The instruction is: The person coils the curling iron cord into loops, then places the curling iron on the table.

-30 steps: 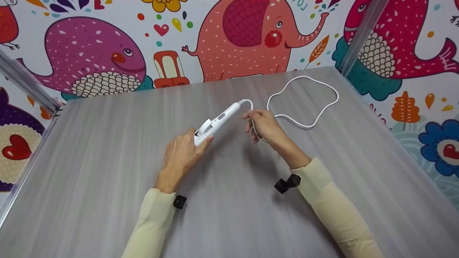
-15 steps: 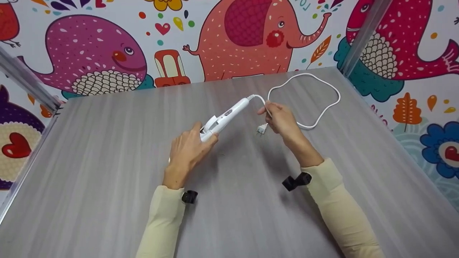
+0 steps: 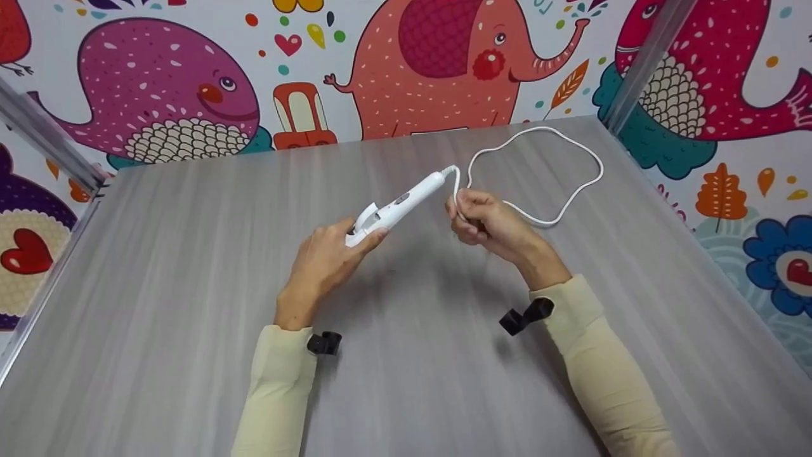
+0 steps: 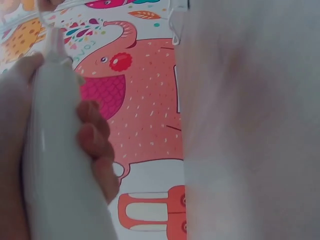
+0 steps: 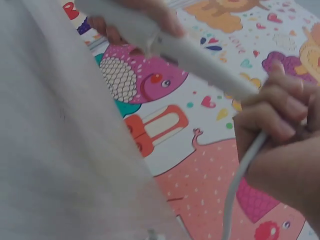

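Observation:
My left hand [image 3: 327, 257] grips a white curling iron [image 3: 411, 200] by its clip end, above the table. The iron tilts up to the right, with its cord end away from me. In the left wrist view, curled fingers [image 4: 95, 137] wrap round the smooth white body [image 4: 62, 150]. My right hand [image 3: 491, 222] holds the white cord [image 3: 457, 181] just past the iron's end, its fingers curled round it. From the right wrist view, the cord [image 5: 231, 200] runs out of that fist. The plug cannot be seen in the head view.
A loose loop of the cord [image 3: 599, 165] lies at the back right of the grey wood-grain table [image 3: 190, 254]. Behind the table stands a wall [image 3: 355, 38] with printed cartoon animals. Metal posts [image 3: 647, 63] rise at the back corners.
Both hands first moved right with the iron; the left has since come back slightly. My right fingers have curled further round the cord, and the plug that hung below them is out of sight.

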`<state>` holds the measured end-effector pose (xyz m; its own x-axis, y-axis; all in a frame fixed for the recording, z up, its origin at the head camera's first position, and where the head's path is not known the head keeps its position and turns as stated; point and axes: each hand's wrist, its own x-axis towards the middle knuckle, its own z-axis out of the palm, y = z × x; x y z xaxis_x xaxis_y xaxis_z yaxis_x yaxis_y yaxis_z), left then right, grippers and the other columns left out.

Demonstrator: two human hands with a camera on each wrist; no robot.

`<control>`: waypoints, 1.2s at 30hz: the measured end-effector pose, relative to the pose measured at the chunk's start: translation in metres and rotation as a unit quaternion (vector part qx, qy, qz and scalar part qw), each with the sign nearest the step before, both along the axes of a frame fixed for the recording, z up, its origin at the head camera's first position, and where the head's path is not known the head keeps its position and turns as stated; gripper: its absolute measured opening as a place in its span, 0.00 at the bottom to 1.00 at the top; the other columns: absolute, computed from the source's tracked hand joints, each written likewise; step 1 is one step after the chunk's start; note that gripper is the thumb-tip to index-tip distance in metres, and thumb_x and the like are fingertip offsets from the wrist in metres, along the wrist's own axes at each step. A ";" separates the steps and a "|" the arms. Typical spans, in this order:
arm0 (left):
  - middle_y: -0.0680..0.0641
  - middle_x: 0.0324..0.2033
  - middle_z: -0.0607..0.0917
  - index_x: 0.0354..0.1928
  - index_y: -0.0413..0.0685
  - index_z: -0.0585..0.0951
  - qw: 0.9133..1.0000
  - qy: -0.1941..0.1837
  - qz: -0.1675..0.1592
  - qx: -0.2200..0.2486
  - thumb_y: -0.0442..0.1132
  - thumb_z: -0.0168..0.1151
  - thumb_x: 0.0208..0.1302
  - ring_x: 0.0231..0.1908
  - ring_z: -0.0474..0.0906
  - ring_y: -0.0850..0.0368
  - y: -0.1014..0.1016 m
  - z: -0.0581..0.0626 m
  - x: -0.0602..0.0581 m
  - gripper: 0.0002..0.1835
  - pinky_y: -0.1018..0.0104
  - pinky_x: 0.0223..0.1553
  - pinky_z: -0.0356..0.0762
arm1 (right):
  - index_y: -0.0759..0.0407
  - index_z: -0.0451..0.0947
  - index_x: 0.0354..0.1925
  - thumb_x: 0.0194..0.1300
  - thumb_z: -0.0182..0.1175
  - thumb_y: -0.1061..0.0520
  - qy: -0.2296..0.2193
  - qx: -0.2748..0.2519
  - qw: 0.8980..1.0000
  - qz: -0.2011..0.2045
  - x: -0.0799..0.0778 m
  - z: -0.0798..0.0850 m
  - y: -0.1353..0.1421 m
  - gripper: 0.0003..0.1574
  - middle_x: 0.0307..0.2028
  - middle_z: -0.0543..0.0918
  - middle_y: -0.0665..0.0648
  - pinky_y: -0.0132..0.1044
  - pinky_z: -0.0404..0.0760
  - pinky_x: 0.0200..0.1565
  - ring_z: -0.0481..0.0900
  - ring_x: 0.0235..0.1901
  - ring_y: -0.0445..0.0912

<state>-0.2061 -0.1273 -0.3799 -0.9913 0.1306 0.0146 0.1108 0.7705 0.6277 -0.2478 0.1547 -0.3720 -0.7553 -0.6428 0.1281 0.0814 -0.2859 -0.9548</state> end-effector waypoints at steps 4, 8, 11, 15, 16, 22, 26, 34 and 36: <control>0.46 0.38 0.85 0.50 0.50 0.83 0.999 -0.022 -0.033 0.017 0.72 0.56 0.62 0.37 0.76 0.51 -0.012 0.003 -0.002 0.34 0.60 0.36 0.69 | 0.56 0.78 0.34 0.77 0.50 0.47 0.026 0.040 0.995 0.088 -0.006 -0.008 0.007 0.19 0.19 0.71 0.47 0.35 0.52 0.23 0.63 0.18 0.36; 0.48 0.34 0.82 0.47 0.53 0.84 0.997 -0.045 -0.063 0.028 0.72 0.60 0.59 0.35 0.74 0.53 -0.016 0.003 -0.003 0.32 0.61 0.34 0.69 | 0.58 0.81 0.31 0.78 0.50 0.48 0.047 0.172 0.979 0.101 -0.009 -0.013 0.014 0.22 0.18 0.74 0.46 0.30 0.58 0.22 0.65 0.18 0.36; 0.49 0.32 0.82 0.46 0.56 0.86 0.993 -0.065 -0.091 0.039 0.71 0.64 0.56 0.32 0.74 0.54 -0.015 0.004 -0.003 0.30 0.63 0.31 0.69 | 0.67 0.81 0.28 0.73 0.50 0.60 0.058 0.267 0.957 0.102 -0.010 -0.015 0.015 0.19 0.16 0.77 0.46 0.27 0.63 0.22 0.66 0.17 0.35; 0.51 0.27 0.83 0.40 0.58 0.88 0.988 -0.081 -0.123 0.044 0.67 0.71 0.52 0.25 0.72 0.57 -0.014 0.006 0.000 0.24 0.66 0.25 0.67 | 0.75 0.81 0.30 0.61 0.57 0.66 0.134 0.349 0.920 0.116 -0.014 -0.016 0.017 0.11 0.18 0.77 0.46 0.27 0.64 0.23 0.67 0.18 0.35; 0.51 0.26 0.82 0.38 0.58 0.89 0.987 -0.084 -0.129 0.042 0.67 0.72 0.51 0.23 0.71 0.57 -0.013 0.006 0.000 0.23 0.66 0.23 0.66 | 0.75 0.82 0.31 0.60 0.59 0.66 0.164 0.364 0.909 0.118 -0.014 -0.015 0.017 0.09 0.20 0.77 0.46 0.27 0.65 0.24 0.67 0.20 0.35; 0.54 0.21 0.81 0.33 0.58 0.90 0.984 -0.093 -0.150 0.014 0.67 0.74 0.48 0.20 0.69 0.59 -0.009 0.005 0.004 0.22 0.67 0.22 0.65 | 0.63 0.85 0.29 0.57 0.61 0.69 0.262 0.438 0.856 0.082 -0.016 -0.010 0.020 0.06 0.23 0.76 0.44 0.28 0.66 0.30 0.68 0.27 0.37; 0.54 0.22 0.83 0.34 0.55 0.90 0.983 -0.087 -0.158 -0.017 0.67 0.73 0.49 0.21 0.70 0.59 -0.003 0.000 0.003 0.25 0.66 0.23 0.66 | 0.60 0.87 0.31 0.61 0.65 0.64 0.257 0.459 0.849 0.054 -0.013 -0.007 0.019 0.05 0.23 0.80 0.45 0.27 0.69 0.29 0.71 0.26 0.36; 0.54 0.23 0.83 0.37 0.53 0.90 0.982 -0.093 -0.159 -0.047 0.68 0.72 0.49 0.22 0.70 0.59 0.001 -0.008 0.002 0.27 0.66 0.24 0.65 | 0.55 0.89 0.28 0.55 0.74 0.56 0.286 0.494 0.821 -0.015 -0.007 -0.003 0.012 0.04 0.21 0.81 0.44 0.28 0.67 0.28 0.71 0.24 0.36; 0.53 0.23 0.82 0.38 0.53 0.90 0.982 -0.097 -0.153 -0.047 0.68 0.72 0.49 0.22 0.70 0.59 0.000 -0.009 0.001 0.27 0.66 0.25 0.65 | 0.54 0.88 0.25 0.54 0.75 0.55 0.299 0.497 0.814 -0.038 -0.005 -0.001 0.010 0.06 0.20 0.79 0.42 0.29 0.66 0.27 0.69 0.23 0.36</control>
